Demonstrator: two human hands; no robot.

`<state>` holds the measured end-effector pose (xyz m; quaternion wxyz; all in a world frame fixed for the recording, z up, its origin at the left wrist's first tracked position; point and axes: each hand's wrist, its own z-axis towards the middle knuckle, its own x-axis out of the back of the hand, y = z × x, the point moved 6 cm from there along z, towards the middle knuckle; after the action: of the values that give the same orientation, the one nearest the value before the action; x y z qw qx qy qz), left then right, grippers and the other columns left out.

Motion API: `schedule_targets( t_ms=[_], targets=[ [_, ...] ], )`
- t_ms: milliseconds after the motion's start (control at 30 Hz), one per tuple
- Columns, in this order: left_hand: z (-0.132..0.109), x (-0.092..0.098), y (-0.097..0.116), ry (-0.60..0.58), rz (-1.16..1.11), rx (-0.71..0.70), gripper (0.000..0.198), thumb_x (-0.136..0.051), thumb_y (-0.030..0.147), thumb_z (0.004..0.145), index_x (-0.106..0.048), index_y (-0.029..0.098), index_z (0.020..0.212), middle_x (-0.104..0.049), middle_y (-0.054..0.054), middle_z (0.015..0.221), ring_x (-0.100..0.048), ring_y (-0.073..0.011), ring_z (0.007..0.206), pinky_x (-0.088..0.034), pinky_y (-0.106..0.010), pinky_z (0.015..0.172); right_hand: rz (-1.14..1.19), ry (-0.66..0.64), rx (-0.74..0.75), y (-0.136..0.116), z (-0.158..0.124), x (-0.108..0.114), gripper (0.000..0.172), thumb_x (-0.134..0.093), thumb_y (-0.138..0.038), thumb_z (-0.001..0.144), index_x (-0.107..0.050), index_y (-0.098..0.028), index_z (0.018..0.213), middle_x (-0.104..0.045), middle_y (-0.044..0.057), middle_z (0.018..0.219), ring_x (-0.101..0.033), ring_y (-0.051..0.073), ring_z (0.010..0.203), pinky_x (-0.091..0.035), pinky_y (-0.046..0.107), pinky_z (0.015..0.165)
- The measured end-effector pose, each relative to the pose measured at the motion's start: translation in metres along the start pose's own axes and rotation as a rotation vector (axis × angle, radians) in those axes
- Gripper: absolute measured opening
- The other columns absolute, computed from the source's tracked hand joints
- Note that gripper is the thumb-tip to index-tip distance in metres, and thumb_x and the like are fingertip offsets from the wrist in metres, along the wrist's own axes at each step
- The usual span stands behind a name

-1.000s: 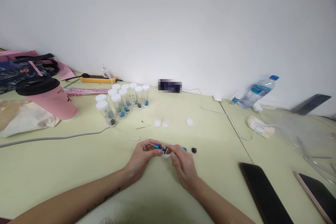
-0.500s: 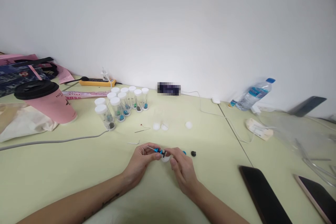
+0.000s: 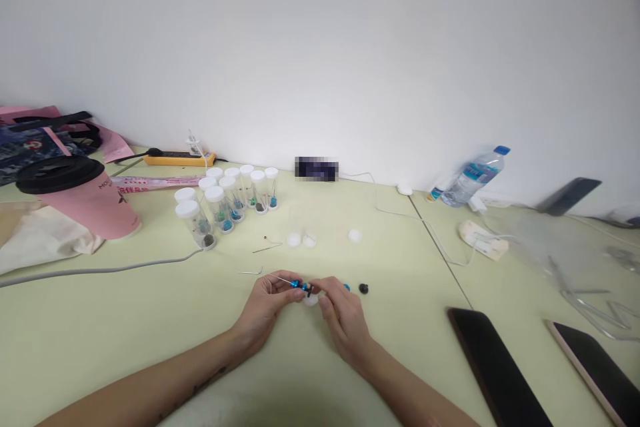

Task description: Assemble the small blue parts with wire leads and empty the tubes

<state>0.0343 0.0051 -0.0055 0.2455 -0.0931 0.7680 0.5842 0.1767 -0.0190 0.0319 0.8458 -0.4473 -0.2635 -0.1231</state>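
Observation:
Between the thumb and fingers of my left hand (image 3: 273,303) is a small blue-and-black part (image 3: 303,287). A thin metal rod (image 3: 281,279) runs from it to the left across my fingers. My right hand (image 3: 345,313) is closed, with its fingertips at the black right end of the same part. A white round piece (image 3: 311,301) lies just under the part. Behind my right fingers a bit of a blue piece (image 3: 347,287) shows, and a small black knob-like piece (image 3: 363,289) lies to its right. Beyond my left hand lies a bent metal pin (image 3: 251,272).
Several clear tubes with white caps (image 3: 215,210) stand at the back left, beside a pink cup (image 3: 95,203). White discs (image 3: 294,240) and a thin wire piece (image 3: 267,249) lie ahead. Two phones (image 3: 495,363) lie right; a water bottle (image 3: 475,177) leans on the wall.
The whole view has shifted slightly, so things sit a little further left. Both hands stay on the blue-and-black part; the black end appears turned a little.

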Motion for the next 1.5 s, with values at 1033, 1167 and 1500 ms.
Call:
schedule_targets(
  t_ms=[1033, 1167, 1500],
  targets=[
    [0.0072, 0.0024, -0.0050, -0.016, -0.024, 0.042, 0.020, -0.078, 0.015, 0.063, -0.068, 0.016, 0.080, -0.072, -0.003, 0.077, -0.064, -0.0157, 0.075, -0.045, -0.027, 0.077, 0.079, -0.021, -0.058, 0.0035, 0.0025, 0.0033, 0.028, -0.033, -0.021, 0.096, -0.053, -0.023, 0.116, -0.061, 0.007, 0.099, -0.057, 0.018, 0.089, -0.046, 0.030, 0.076],
    [0.0065, 0.0020, -0.0052, -0.022, -0.023, 0.053, 0.020, -0.078, 0.016, 0.063, -0.068, 0.017, 0.081, -0.073, -0.005, 0.081, -0.064, -0.0172, 0.077, -0.045, -0.028, 0.077, 0.070, -0.009, -0.052, 0.0033, 0.0024, 0.0037, 0.029, -0.033, -0.023, 0.096, -0.054, -0.021, 0.116, -0.061, 0.008, 0.099, -0.058, 0.018, 0.089, -0.047, 0.030, 0.075],
    [0.0059, 0.0017, -0.0049, -0.028, -0.021, 0.034, 0.019, -0.077, 0.015, 0.065, -0.068, 0.017, 0.082, -0.073, -0.005, 0.081, -0.064, -0.0172, 0.078, -0.045, -0.028, 0.078, 0.063, -0.016, -0.061, 0.0031, 0.0006, 0.0034, 0.029, -0.033, -0.022, 0.096, -0.052, -0.023, 0.118, -0.061, 0.007, 0.099, -0.057, 0.019, 0.089, -0.046, 0.031, 0.075]
  ],
)
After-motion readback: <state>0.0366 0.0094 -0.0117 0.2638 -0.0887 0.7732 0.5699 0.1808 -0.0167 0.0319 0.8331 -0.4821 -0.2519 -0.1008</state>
